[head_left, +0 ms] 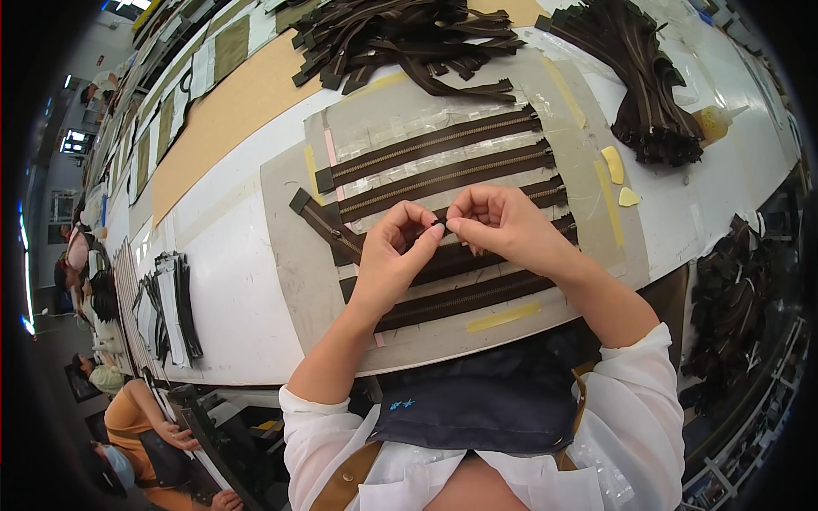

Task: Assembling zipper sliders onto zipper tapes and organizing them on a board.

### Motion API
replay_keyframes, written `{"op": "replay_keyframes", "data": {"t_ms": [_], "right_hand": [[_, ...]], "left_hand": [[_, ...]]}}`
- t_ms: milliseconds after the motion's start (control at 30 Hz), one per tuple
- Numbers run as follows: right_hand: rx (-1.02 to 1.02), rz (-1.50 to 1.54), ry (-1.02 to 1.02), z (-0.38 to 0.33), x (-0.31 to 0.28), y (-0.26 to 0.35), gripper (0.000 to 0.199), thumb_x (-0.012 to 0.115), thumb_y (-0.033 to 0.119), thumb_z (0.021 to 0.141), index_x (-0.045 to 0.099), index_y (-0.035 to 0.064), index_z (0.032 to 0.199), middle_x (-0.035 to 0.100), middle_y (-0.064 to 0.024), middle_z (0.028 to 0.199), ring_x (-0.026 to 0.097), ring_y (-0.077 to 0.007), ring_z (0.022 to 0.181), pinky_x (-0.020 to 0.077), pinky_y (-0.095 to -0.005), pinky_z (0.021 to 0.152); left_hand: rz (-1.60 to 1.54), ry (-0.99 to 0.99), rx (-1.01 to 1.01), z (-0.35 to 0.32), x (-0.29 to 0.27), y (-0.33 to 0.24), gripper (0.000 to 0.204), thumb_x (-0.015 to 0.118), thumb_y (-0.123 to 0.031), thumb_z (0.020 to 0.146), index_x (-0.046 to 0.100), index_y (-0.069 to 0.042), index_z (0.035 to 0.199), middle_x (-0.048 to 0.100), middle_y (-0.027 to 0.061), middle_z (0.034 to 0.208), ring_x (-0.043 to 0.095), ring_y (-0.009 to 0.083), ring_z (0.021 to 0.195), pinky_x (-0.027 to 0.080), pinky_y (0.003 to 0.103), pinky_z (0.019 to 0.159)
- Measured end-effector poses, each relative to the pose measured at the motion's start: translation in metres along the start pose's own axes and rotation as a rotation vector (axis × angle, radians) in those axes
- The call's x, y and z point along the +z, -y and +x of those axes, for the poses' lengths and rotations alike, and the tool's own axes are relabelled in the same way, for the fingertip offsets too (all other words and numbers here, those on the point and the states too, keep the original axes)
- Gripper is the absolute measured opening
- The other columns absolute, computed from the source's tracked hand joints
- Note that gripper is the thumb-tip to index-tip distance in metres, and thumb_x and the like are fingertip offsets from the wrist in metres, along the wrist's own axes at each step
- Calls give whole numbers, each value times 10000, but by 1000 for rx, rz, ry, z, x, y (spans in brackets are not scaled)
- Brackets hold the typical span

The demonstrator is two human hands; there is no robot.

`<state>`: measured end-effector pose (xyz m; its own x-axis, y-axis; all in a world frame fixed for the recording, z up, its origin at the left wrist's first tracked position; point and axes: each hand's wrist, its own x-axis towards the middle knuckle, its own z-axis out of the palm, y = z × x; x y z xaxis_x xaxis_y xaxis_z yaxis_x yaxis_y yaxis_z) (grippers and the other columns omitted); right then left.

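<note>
My left hand (394, 249) and my right hand (498, 223) meet over the middle of a grey board (294, 289). Fingertips of both hands are closed in a pinch on the small dark end of a zipper (440, 223). Most of that piece is hidden by my fingers. Under my hands, several dark brown zippers with brass-coloured teeth, such as the top zipper (434, 146), lie in slanting parallel rows on the board. A loose zipper tail (324, 223) sticks out at an angle left of the rows and runs beneath my left hand.
A heap of zippers (400, 43) lies beyond the board, and a zipper bundle (648, 94) at the far right beside a small yellowish bottle (716, 123). Two yellow pieces (612, 164) rest right of the board. Cut strips (175, 302) lie left; a co-worker (141, 426) sits lower left.
</note>
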<state>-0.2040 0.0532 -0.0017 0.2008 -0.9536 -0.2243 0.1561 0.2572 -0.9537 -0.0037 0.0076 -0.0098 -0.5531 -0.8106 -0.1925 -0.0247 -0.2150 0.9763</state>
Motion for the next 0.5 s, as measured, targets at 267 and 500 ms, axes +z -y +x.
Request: {"op": "replay_keyframes", "data": {"t_ms": [267, 500], "right_hand": [[-13, -12, -22, 1, -3, 1, 177, 575, 160, 1014, 659, 4, 1028, 635, 4, 838, 577, -40, 726, 498, -203, 678], [-19, 6, -26, 2, -2, -2, 181, 561, 133, 992, 649, -23, 1013, 627, -14, 804, 583, -51, 721, 497, -208, 652]], "left_hand": [[-78, -14, -88, 4, -7, 4, 112, 663, -133, 953, 579, -60, 962, 550, -61, 867, 491, 11, 798, 384, 179, 725], [-148, 15, -93, 5, -6, 3, 100, 657, -124, 954, 577, -64, 949, 545, -66, 848, 475, 4, 779, 374, 177, 709]]}}
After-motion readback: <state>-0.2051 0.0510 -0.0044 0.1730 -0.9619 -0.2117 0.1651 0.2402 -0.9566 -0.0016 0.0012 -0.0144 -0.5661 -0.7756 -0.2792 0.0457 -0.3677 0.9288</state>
